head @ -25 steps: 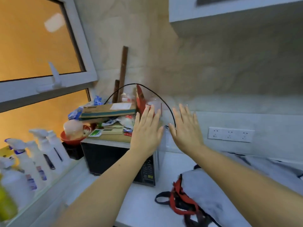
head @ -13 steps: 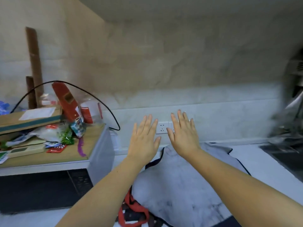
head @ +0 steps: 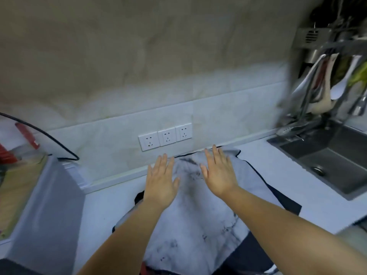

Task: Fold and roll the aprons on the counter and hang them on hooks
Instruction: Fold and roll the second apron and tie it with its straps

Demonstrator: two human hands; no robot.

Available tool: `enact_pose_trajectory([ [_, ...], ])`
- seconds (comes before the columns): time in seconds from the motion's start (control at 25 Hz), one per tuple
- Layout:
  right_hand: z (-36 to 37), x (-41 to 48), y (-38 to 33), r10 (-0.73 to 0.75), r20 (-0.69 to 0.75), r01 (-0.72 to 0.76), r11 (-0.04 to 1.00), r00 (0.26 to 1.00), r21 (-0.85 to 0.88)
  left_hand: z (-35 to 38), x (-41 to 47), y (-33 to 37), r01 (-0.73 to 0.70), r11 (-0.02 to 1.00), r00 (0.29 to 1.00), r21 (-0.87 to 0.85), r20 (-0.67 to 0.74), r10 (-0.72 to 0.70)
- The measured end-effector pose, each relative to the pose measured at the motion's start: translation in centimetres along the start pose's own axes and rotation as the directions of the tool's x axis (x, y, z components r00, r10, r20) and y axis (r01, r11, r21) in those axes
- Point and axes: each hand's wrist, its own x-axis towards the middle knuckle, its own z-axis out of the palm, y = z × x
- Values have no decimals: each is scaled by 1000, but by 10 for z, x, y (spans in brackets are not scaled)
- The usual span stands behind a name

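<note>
Apron [head: 190, 215] lying spread on the white counter [head: 268, 161], pale grey cloth with dark trim, its far edge reaching the wall strip just under the sockets [head: 165, 136]. Both hands are coming in over that far end now. The left hand [head: 160, 183] is hanging over the cloth's left edge and the right hand [head: 218, 175] is sitting further in, palms down, fingers straight and nearly together, gripping nothing. Whether the palms are pressing the cloth or just hovering, I cannot tell.

A second ago those hands were raised in front of the microwave [head: 45, 205] and its clutter. The view has been swinging right and downward since, and now the apron is filling the middle while the sink [head: 327, 161] is showing at the right. So the person is squaring up to the work. No fold is made yet and the cloth is still rumpled, so smoothing it flat is looking like the step in hand.
</note>
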Motion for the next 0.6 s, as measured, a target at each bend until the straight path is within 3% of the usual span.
enact_pose_trajectory([
  [0.2, 27, -31, 29, 196, 186, -197, 980, 963, -17, 42, 7, 11, -78, 997, 978, -2, 192, 77],
  [0.6, 39, -24, 86, 359, 283, -386, 921, 890, 46, 91, 15, 60, -145, 981, 892, -127, 412, 185],
])
